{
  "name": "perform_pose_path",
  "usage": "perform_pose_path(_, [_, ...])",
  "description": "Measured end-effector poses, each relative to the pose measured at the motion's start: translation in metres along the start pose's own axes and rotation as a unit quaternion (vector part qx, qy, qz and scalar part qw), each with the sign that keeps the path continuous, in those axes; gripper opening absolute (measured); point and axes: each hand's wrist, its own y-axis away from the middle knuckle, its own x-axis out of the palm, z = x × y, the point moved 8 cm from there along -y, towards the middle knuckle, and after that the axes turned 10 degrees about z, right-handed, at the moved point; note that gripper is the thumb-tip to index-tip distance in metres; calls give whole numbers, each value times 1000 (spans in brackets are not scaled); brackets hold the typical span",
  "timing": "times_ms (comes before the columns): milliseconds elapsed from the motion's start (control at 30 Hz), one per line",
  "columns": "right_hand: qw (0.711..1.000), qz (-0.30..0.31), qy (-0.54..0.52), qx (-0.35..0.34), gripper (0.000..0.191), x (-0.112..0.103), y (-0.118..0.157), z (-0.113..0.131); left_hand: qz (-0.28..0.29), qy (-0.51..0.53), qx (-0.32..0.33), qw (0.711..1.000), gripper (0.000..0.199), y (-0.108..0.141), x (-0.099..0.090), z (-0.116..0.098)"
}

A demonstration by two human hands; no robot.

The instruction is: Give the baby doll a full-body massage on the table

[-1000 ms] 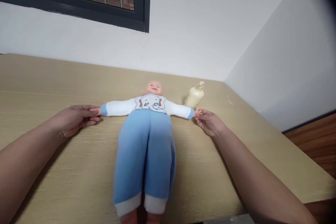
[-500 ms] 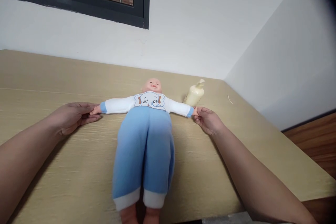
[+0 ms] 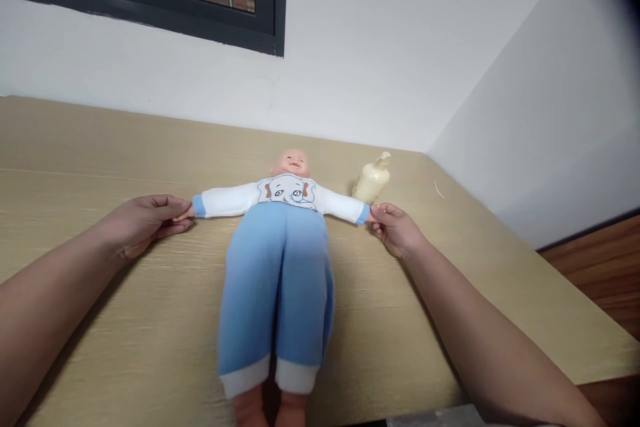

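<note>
A baby doll (image 3: 280,260) lies on its back on the table, its head away from me and its legs toward me. It wears a white top with an elephant face and blue trousers with white cuffs. Both doll arms are stretched out sideways. My left hand (image 3: 150,220) pinches the doll's hand at the left, just beyond the blue cuff. At the right, my right hand (image 3: 395,227) is closed on the doll's other hand. A cream pump bottle (image 3: 371,180) stands just behind my right hand, by the doll's sleeve.
The wooden table (image 3: 150,320) meets a white wall (image 3: 360,53) at the back. A dark-framed window (image 3: 200,20) is at the upper left. A thin white strip (image 3: 439,189) lies on the right side of the table. Wood panelling (image 3: 600,267) shows beyond the right edge.
Almost nothing differs. Both hands keep hold of the doll's hands, and the doll's legs appear shifted very slightly to the right in view.
</note>
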Motion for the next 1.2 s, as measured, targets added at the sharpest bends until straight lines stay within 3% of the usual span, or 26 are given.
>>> perform_pose_path(133, [1000,-11,-4,-3,36,-4,-3,-3,-5,23,-5,1000,14,5,5,-1])
perform_pose_path(500, [999,48,-16,10,33,5,0,-1,32,26,-5,999,24,-6,-1,6])
perform_pose_path(767, [1000,3,0,6,44,5,2,2,15,13,9,1000,8,1,5,-1])
perform_pose_path(1000, [999,-40,-12,-5,40,-3,-1,2,-39,41,24,998,11,-3,1,-1])
perform_pose_path(1200, [1000,13,-27,2,30,-1,-3,-2,10,58,7,998,26,-9,0,4])
